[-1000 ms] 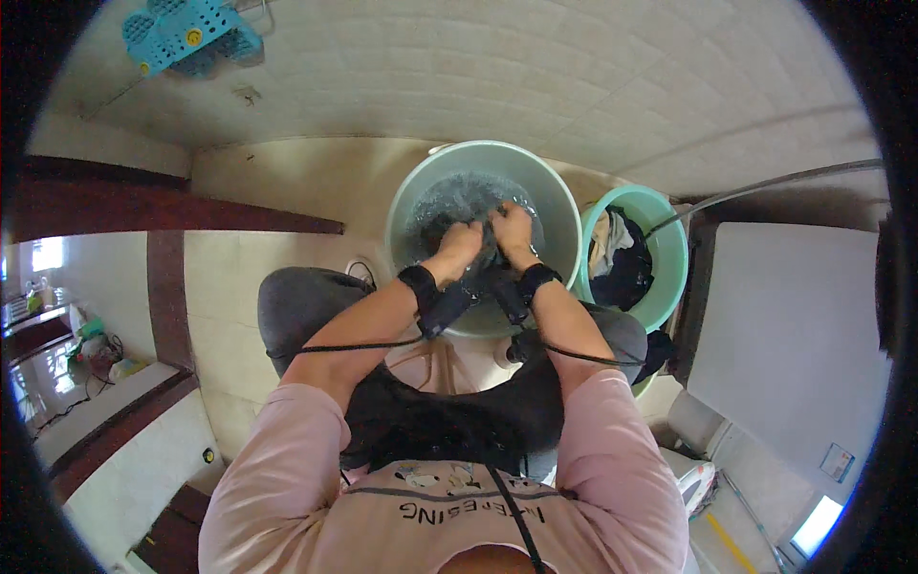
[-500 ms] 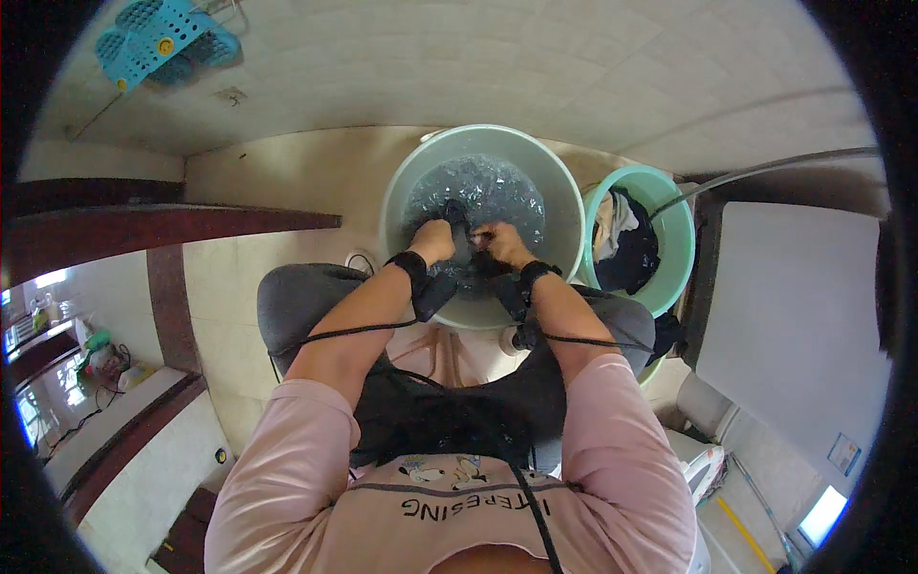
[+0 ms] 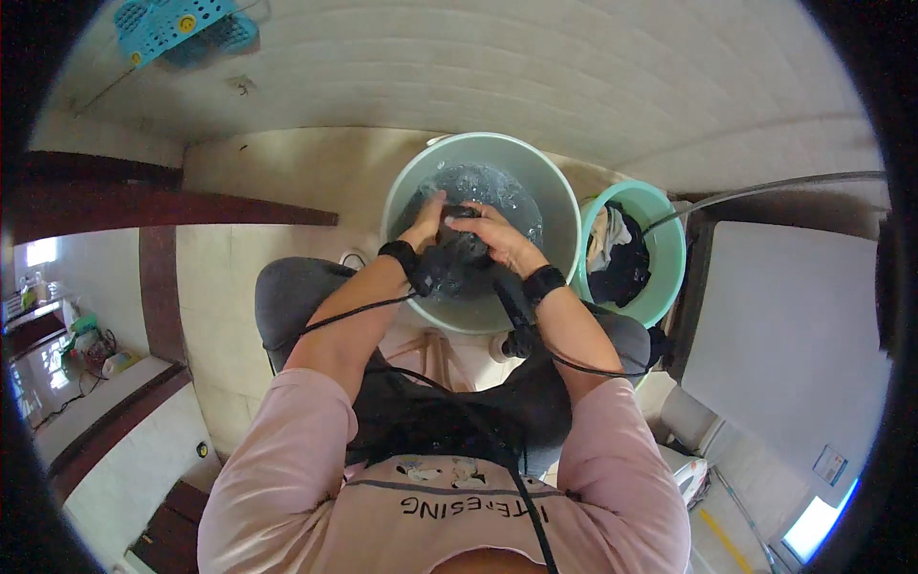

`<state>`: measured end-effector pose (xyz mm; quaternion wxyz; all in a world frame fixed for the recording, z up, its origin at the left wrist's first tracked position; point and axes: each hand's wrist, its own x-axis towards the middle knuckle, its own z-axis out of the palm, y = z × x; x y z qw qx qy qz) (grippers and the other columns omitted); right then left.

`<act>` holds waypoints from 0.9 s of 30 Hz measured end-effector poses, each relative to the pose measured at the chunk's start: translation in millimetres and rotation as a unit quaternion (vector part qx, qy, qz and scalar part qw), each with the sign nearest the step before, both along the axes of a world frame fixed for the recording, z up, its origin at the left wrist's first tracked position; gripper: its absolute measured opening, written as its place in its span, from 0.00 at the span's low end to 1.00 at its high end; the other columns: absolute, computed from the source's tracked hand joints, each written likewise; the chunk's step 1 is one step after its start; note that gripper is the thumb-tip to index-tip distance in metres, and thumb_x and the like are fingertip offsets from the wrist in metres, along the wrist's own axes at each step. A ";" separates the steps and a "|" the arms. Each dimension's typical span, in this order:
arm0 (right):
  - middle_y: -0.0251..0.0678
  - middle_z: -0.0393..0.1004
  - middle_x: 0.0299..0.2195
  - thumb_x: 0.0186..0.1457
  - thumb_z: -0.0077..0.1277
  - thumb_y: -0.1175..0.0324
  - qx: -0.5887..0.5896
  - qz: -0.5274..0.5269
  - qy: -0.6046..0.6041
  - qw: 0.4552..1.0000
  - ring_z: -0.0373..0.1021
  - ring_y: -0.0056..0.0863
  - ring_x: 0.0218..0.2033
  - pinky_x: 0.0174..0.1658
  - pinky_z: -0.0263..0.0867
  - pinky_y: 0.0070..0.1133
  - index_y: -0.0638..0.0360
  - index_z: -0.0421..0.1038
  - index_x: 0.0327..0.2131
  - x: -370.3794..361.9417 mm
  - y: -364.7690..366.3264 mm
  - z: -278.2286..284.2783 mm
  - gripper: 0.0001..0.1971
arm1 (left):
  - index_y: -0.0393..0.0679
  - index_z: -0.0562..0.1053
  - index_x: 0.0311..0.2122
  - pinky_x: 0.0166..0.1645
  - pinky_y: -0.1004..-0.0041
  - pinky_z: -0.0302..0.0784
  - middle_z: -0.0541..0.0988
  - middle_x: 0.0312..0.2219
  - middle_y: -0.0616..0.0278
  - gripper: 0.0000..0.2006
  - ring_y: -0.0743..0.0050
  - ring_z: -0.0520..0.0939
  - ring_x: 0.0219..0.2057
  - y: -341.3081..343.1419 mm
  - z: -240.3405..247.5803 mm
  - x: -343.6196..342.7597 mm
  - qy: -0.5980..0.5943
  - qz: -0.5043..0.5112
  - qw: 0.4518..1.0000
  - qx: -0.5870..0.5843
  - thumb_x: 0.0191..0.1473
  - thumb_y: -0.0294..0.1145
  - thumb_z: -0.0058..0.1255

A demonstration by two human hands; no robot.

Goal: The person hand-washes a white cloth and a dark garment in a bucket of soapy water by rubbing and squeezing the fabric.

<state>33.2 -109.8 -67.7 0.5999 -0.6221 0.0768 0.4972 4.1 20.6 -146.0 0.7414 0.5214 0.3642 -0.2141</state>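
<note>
Holds a dark, wet, bunched cloth (image 3: 463,251) clasped between a curved left hand (image 3: 426,224) and a curved right hand (image 3: 497,235), low over sudsy grey water (image 3: 483,182) inside a wide, round, pale-grey plastic tub (image 3: 562,230), probably to catch drips. Leans in with the tub just beyond grey-trousered knees (image 3: 292,295), likely for easy reach. Has a round, mint-green plastic bucket (image 3: 668,273) close on the right, presumably within arm's reach.

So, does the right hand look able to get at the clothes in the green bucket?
Probably yes: the green bucket stands open on that side, its clothes showing, only a hose crossing the rim. The right hand holds a dark item, though, so may need freeing first.
</note>
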 end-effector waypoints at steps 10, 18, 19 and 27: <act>0.48 0.72 0.22 0.43 0.49 0.55 -0.264 -0.017 -0.362 0.894 0.71 0.36 0.27 0.33 0.64 0.27 0.65 0.72 0.30 11.3 19.1 1.3 0.19 | 0.35 0.67 0.36 0.32 0.64 0.64 0.72 0.28 0.56 0.21 0.67 0.71 0.27 -29.2 50.9 4.8 0.066 -0.022 0.991 0.111 0.53 0.44 0.31; 0.51 0.71 0.28 0.47 0.42 0.48 -0.341 -0.050 -0.354 0.870 0.67 0.46 0.34 0.38 0.61 0.33 0.58 0.72 0.31 38.0 -75.3 -109.8 0.22 | 0.34 0.67 0.33 0.39 0.64 0.65 0.72 0.30 0.45 0.16 0.50 0.73 0.35 -21.2 47.4 6.7 -0.113 -0.136 0.926 0.335 0.46 0.38 0.42; 0.51 0.70 0.31 0.47 0.40 0.47 -0.250 -0.108 -0.305 0.912 0.66 0.45 0.37 0.40 0.61 0.33 0.57 0.71 0.33 39.5 -68.4 -109.9 0.23 | 0.35 0.65 0.38 0.43 0.63 0.64 0.71 0.34 0.46 0.18 0.48 0.72 0.36 -4.9 39.5 4.5 -0.146 -0.103 0.901 0.395 0.42 0.36 0.48; 0.45 0.69 0.37 0.39 0.53 0.70 -0.190 0.284 -0.459 0.820 0.65 0.39 0.41 0.45 0.59 0.26 0.59 0.68 0.38 -15.6 -41.7 -137.7 0.17 | 0.35 0.70 0.34 0.42 0.63 0.69 0.73 0.34 0.47 0.15 0.51 0.73 0.39 6.7 14.0 -23.2 0.014 -0.492 0.752 0.439 0.37 0.30 0.51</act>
